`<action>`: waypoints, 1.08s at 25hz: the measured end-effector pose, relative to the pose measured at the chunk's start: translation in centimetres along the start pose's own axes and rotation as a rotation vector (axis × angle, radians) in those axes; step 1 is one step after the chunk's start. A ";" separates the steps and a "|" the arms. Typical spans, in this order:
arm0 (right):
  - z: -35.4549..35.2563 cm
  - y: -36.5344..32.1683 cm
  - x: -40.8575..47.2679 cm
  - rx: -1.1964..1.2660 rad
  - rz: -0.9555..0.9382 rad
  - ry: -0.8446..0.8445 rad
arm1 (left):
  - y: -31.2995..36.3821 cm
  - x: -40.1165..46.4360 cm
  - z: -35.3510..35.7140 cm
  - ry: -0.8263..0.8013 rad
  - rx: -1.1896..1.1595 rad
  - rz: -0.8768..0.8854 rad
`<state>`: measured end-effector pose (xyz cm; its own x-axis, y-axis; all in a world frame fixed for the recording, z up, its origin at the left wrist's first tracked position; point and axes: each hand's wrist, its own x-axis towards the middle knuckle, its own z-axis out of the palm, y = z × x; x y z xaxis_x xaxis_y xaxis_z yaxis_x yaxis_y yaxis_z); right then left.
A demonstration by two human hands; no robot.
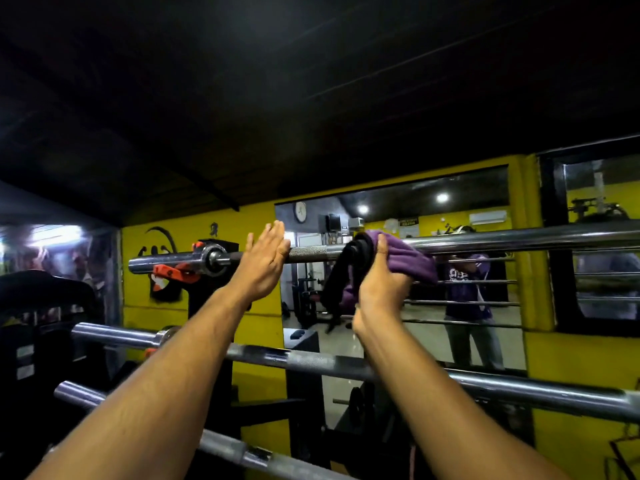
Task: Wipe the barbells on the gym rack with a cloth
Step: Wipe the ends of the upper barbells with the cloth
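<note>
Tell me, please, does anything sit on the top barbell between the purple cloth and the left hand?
Yes. A black strap hangs over the top barbell just left of the purple cloth, which the right hand holds; the left hand rests further left.

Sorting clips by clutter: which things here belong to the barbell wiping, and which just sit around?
In the job: purple cloth; top barbell; lower barbells; right hand gripping the cloth; left hand flat against the bar.

Just around: orange collar clamp; black strap; wall clock; mirror.
</note>
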<state>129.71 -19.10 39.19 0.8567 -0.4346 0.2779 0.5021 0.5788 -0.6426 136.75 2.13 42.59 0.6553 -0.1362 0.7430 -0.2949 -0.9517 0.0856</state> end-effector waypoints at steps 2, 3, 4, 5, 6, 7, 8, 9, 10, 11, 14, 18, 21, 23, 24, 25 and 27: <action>0.0 0.3 -0.2 0.089 -0.059 0.044 | -0.1 0.0 0.5 0.031 -0.031 0.004; 0.6 0.9 -0.3 0.085 -0.071 0.047 | 0.0 0.0 0.6 0.041 -0.036 0.007; 1.4 1.6 -0.5 0.045 -0.057 0.028 | 0.0 0.1 0.7 0.045 -0.033 0.014; 2.4 2.3 -1.1 -0.001 -0.014 -0.025 | -0.1 0.2 0.6 0.040 -0.032 0.022; 3.1 3.1 -1.5 -0.072 0.047 -0.098 | -0.3 0.3 0.5 0.028 -0.038 0.029; 3.3 4.1 -1.5 -0.156 0.096 -0.164 | -0.4 0.4 0.3 0.015 -0.047 0.035; 2.8 4.7 -1.6 -0.245 0.116 -0.222 | -0.6 0.4 0.3 0.012 -0.058 0.040; 1.8 4.8 -1.9 -0.331 0.115 -0.294 | -0.6 0.4 0.3 0.016 -0.066 0.045; 0.5 4.9 -2.3 -0.414 0.097 -0.362 | -0.5 0.4 0.4 0.018 -0.069 0.049; -0.8 4.7 -3.0 -0.500 0.059 -0.412 | -0.5 0.5 0.4 0.015 -0.069 0.052; -3.3 2.9 -5.4 -0.751 -0.160 -0.436 | -0.5 0.7 0.4 -0.007 -0.054 0.039; -1.4 -1.9 -6.3 -0.816 -0.672 -0.571 | -0.3 0.4 -0.7 -0.075 -0.071 0.079; 1.4 -4.8 -3.9 -0.912 -1.128 -0.654 | -2.7 -0.7 -1.3 -0.031 -0.088 0.126; 2.9 -4.4 -1.0 -1.119 -1.389 -0.657 | -5.7 -1.9 -1.6 0.091 -0.014 0.021; 3.6 -3.6 0.4 -1.303 -1.471 -0.693 | -7.2 -2.5 -1.8 0.135 0.048 -0.051; 4.1 -2.8 1.3 -1.552 -1.491 -0.739 | -8.5 -3.1 -2.1 0.157 0.108 -0.111; 5.2 -0.9 2.4 -1.950 -1.407 -0.782 | -10.8 -3.2 -3.0 0.149 0.172 -0.176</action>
<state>131.90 -17.11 44.13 0.3963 0.6124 0.6841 0.3067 -0.7906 0.5300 135.75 13.70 41.34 0.5731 0.0655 0.8169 -0.0546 -0.9915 0.1178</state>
